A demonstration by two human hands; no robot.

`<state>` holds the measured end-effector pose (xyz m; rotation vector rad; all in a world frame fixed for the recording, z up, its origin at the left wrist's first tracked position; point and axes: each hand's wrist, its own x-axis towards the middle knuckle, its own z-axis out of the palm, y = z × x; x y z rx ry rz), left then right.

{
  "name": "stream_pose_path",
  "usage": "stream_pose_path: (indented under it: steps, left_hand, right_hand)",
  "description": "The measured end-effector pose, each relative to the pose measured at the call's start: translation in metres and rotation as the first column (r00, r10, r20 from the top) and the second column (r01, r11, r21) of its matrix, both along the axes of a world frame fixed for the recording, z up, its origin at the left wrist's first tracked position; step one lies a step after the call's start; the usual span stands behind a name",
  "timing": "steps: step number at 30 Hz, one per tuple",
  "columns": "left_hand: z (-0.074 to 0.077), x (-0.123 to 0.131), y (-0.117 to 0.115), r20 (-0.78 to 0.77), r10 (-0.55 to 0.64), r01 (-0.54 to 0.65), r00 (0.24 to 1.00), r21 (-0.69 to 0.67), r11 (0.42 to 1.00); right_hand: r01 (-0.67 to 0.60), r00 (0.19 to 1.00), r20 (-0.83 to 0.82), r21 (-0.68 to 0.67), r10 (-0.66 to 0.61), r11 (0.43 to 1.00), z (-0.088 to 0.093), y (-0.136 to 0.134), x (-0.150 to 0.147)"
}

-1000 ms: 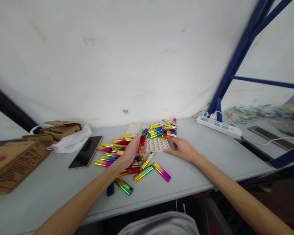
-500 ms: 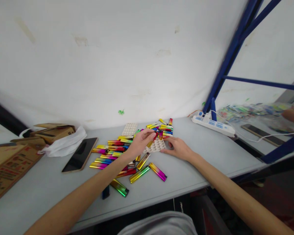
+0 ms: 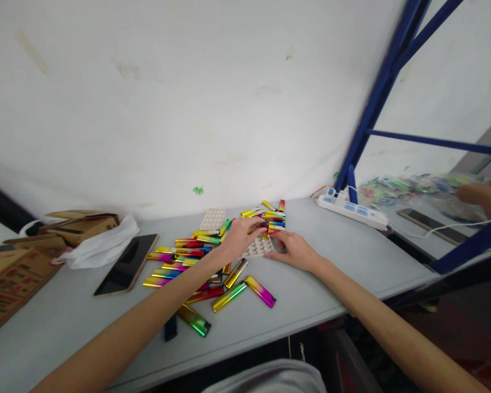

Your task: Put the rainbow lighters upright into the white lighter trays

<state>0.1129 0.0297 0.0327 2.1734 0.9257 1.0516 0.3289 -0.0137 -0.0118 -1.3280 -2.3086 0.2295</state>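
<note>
My left hand (image 3: pixel 242 236) is closed on a lighter (image 3: pixel 264 232), its fingertips above a pale tray with rows of holes (image 3: pixel 256 249). Most of that lighter is hidden behind the fingers. From the right, my right hand (image 3: pixel 297 250) grips the tray's edge, with the thumb low and the fingers curled at the far side. Shiny lighters (image 3: pixel 229 296) in gold, red, green, blue and purple lie heaped left of the tray. More lighters (image 3: pixel 275 214) are behind it. A second pale tray (image 3: pixel 213 219) lies near the wall.
A phone (image 3: pixel 126 265), a white cloth-like item (image 3: pixel 102 245) and cardboard boxes (image 3: pixel 20 278) are on the left. At right are a power strip (image 3: pixel 352 210), a blue metal frame (image 3: pixel 368 109), another phone (image 3: pixel 431 225) and another person's hand (image 3: pixel 480 197).
My left hand has moved slightly right and turned over the tray, bringing the lighter down toward its holes. My right hand stays at the tray's edge. The whole view has shifted slightly.
</note>
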Motion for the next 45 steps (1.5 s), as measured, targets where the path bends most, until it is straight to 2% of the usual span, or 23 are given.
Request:
stream_pose_path:
  steps: [11, 14, 18, 21, 26, 31, 34, 36, 37, 41, 45]
  left_hand:
    - [-0.001, 0.003, 0.002, 0.010, -0.008, 0.008, 1.000, -0.008, 1.000]
    - [0.004, 0.002, 0.003, -0.015, -0.006, 0.006, 1.000, -0.009, 1.000]
    - [0.016, 0.000, 0.008, -0.115, -0.075, 0.074, 0.991, -0.018, 0.997]
    - [0.020, 0.002, 0.010, -0.154, -0.102, 0.094, 0.983, -0.063, 0.994]
    - [0.012, 0.010, 0.010, -0.099, -0.114, 0.099, 0.989, -0.140, 0.985]
    - [0.004, 0.006, 0.013, -0.086, -0.073, 0.062, 0.994, -0.125, 0.990]
    - [0.002, 0.000, 0.029, -0.089, -0.006, -0.002, 0.996, -0.089, 0.996]
    - [0.002, -0.001, 0.048, -0.125, 0.116, -0.120, 0.985, -0.025, 0.992]
    - [0.002, 0.000, 0.059, -0.208, 0.178, -0.172, 0.962, 0.046, 0.984]
    - [-0.002, 0.011, 0.105, -0.338, 0.192, -0.159, 0.922, 0.121, 0.980]
    - [-0.008, 0.021, 0.133, -0.455, 0.173, -0.146, 0.873, 0.095, 0.985]
  right_hand:
    - [-0.008, 1.000, -0.010, 0.013, 0.008, 1.000, -0.001, 0.001, 0.000]
    - [-0.014, 1.000, -0.016, 0.018, 0.014, 1.000, -0.001, 0.001, 0.000]
    - [-0.021, 1.000, -0.011, 0.011, 0.022, 1.000, -0.001, 0.001, 0.001]
    - [-0.017, 1.000, -0.005, 0.004, 0.017, 1.000, -0.001, 0.002, 0.001]
    - [-0.007, 1.000, -0.007, -0.001, 0.007, 1.000, 0.000, 0.001, 0.000]
    - [-0.002, 1.000, -0.009, -0.013, 0.002, 1.000, 0.002, -0.001, 0.000]
    - [0.004, 1.000, -0.004, -0.014, -0.004, 1.000, 0.003, -0.001, 0.000]
    - [0.012, 1.000, 0.002, -0.015, -0.012, 1.000, 0.003, -0.001, 0.000]
    - [0.016, 1.000, 0.005, -0.016, -0.016, 1.000, 0.002, -0.001, 0.000]
    - [0.019, 1.000, 0.012, -0.016, -0.019, 1.000, 0.000, 0.001, 0.000]
    - [0.021, 1.000, 0.011, -0.016, -0.021, 1.000, 0.000, 0.001, 0.000]
